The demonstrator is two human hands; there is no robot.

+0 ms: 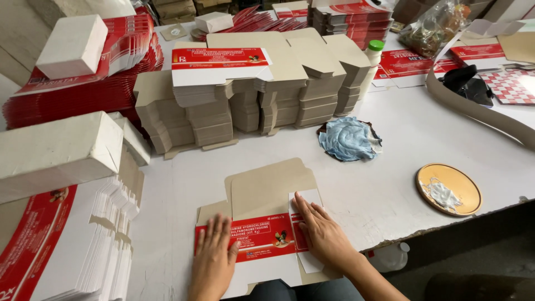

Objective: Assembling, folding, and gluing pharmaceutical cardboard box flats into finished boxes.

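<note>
White bench (390, 184) crowded with stacks of flat carton blanks (262, 95), brown side up. I see left hand (213, 262) flat, fingers spread, palm pressing red-and-white carton blank (262, 237) at near edge. Right hand (320, 231) also open, fingers together, lying on blank's white side flap (307, 196); neither hand grips anything. Round yellow lid (448, 188) at right holds smear of white paste. Blue cloth pad (349, 138) beyond it. Green-capped white bottle (374, 53) behind stacks.

left hand (213, 257) flat, right hand (320, 229) flat, fingers spread
</note>
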